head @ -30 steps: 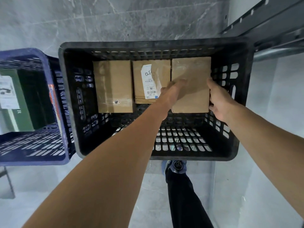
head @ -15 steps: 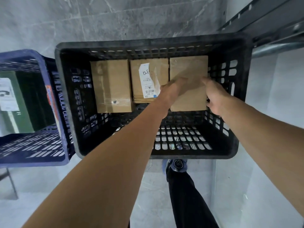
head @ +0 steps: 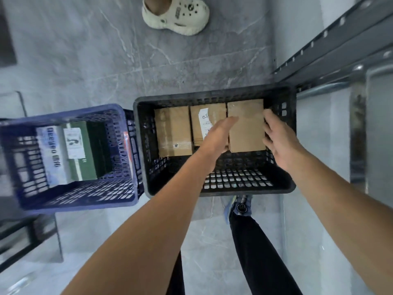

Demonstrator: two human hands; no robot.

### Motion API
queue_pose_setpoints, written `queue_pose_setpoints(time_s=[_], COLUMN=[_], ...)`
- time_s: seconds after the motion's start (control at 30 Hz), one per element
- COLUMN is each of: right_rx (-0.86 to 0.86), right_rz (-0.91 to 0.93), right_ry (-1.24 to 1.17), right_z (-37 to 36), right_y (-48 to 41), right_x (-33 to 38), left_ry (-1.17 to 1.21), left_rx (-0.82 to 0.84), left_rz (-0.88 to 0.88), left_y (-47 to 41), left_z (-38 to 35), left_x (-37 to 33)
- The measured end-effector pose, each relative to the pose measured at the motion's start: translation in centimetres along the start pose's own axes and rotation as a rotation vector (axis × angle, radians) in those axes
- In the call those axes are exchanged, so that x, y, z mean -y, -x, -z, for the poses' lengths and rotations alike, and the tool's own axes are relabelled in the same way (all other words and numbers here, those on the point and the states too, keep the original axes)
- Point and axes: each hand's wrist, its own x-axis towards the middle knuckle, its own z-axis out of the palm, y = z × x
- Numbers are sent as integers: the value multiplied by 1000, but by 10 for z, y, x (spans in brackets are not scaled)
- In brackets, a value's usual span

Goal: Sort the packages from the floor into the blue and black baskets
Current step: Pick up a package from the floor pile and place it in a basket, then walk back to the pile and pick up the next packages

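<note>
As we look down, two bare forearms reach forward over a leg in dark trousers [head: 255, 252] and a shoe [head: 240, 206] on the grey floor [head: 85, 60]. Just past the shoe sits the black basket [head: 212, 193], with the blue basket [head: 74, 206] touching its left wall. Blue basket holds a green package [head: 93, 145] with a white label and a pale printed one [head: 49, 150].

Both hands are inside the black basket, apart, fingers straight and loose, gripping nothing. Left hand [head: 221, 133] lies at the left edge of the right cardboard package [head: 246, 124]; right hand [head: 278, 137] is at its right edge. Touching or just clear, we cannot tell.

Three cardboard packages sit side by side along the far half of the basket: left package [head: 173, 130], middle package [head: 214, 111] with a white label [head: 203, 120], then the right one. Each has its long axis running away from us, near to far. Flat or leaning on the far wall, we cannot tell.

Metal racking [head: 340, 50] stands to the right. Farther off, a cream clog [head: 176, 15] is on the floor.
</note>
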Motion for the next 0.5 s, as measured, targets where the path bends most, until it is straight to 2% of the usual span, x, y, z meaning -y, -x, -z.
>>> queue_pose_setpoints(time_s=[0.2, 0.5], right_rx=[-30, -187], right_rz=[157, 370], right_ry=[-168, -407], right_z=[-10, -21], right_y=[103, 318], right_x=[53, 113], left_ry=[-35, -176], left_rx=[31, 220], left_rz=[-112, -316], left_y=[83, 261], left_z=[15, 30], left_x=[-48, -121])
